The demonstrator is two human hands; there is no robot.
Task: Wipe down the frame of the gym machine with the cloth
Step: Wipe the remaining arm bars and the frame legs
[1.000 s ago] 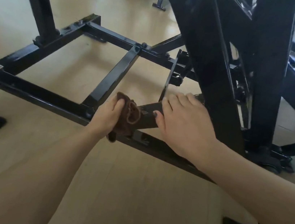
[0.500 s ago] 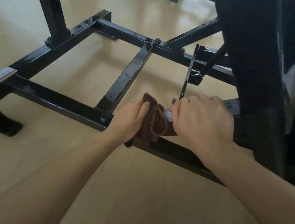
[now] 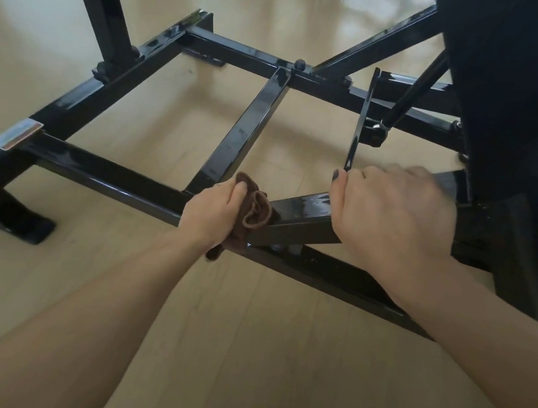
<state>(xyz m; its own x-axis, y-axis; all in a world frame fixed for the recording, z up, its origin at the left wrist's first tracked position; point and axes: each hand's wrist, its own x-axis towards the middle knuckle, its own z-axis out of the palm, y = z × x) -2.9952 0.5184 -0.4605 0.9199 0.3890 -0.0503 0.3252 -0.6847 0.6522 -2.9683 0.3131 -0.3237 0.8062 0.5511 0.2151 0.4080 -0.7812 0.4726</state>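
Left fingers (image 3: pixel 239 188) bunch a crumpled brown cloth (image 3: pixel 252 213) against a glossy black frame (image 3: pixel 235 137) low on the floor (image 3: pixel 256 357); right hand (image 3: pixel 394 214), fingers together, curls over the angled bar (image 3: pixel 304 215) beside it.

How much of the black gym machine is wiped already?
Hard to say what is done: the slanted bar shines as if wet. Right now the left hand presses the brown cloth on that bar, and the right hand steadies it. The long floor bars may be left.
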